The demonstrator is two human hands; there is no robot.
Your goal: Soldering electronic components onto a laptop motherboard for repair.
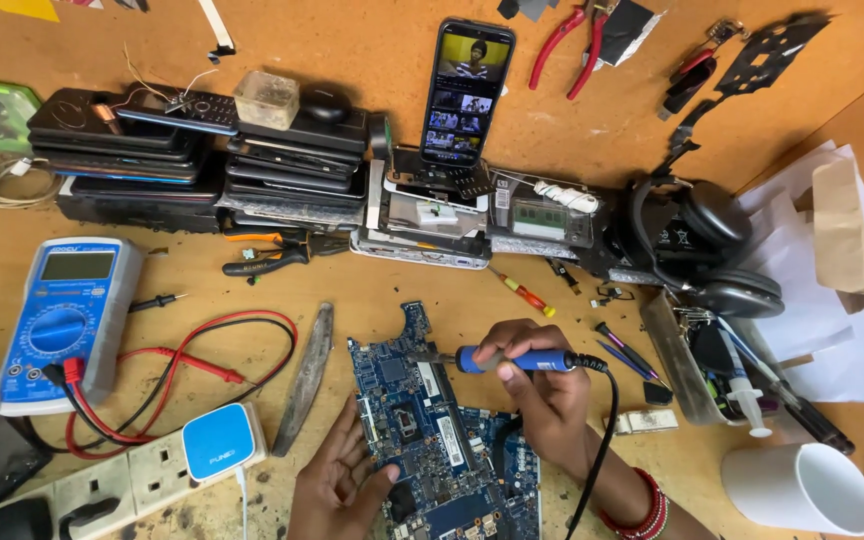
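Note:
A blue circuit board point(422, 420) lies on the wooden bench in front of me. My right hand point(537, 385) grips a blue-handled soldering iron point(512, 362); its metal tip points left and rests over the board's upper part. A black cord runs from the iron's back end down past my wrist, which wears red bead bracelets point(642, 510). My left hand point(337, 485) lies flat with spread fingers on the board's lower left edge, holding nothing.
A blue multimeter point(62, 320) with red and black leads sits at left above a power strip point(102, 485). Stacked phones point(202, 150), a propped phone with a lit screen point(467, 90), headphones point(702, 240) and a white mug point(802, 490) surround the board.

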